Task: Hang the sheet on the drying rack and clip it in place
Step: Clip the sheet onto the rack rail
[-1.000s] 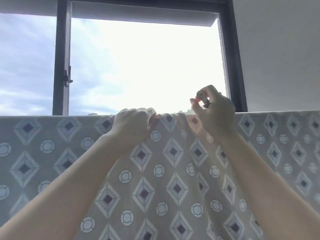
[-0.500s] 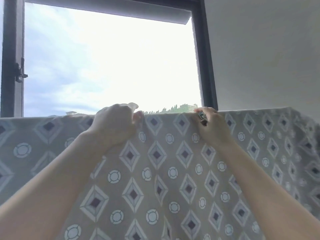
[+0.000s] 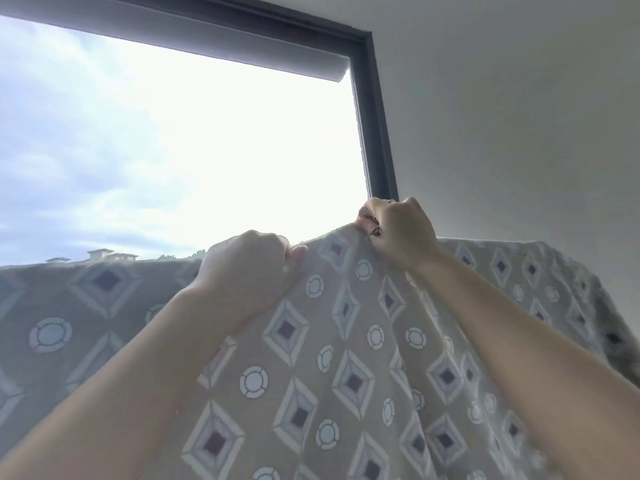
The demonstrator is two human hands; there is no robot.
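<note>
Window (image 3: pixel 173 150) behind; sheet (image 3: pixel 311 375) edge inside left hand (image 3: pixel 249 275), right hand (image 3: pixel 401 233)

— Where is the sheet (image 3: pixel 346 341)?
— Across the whole lower half of the picture, hanging in front of the window (image 3: pixel 173 150) and the wall (image 3: pixel 519 116).
— And the hands?
— Both are at its top edge. The left hand (image 3: pixel 247 271) grips it at centre. The right hand (image 3: pixel 401 230) is just to the right and higher, pinching a raised peak of the edge, with a clip (image 3: pixel 375 231) at its fingers (image 3: pixel 373 208).
— What's behind?
— The window is upper left, its frame (image 3: pixel 377 133) runs down to the right hand, and the wall is on the right. Rooftops (image 3: pixel 100 253) show just above the sheet's edge at far left.
</note>
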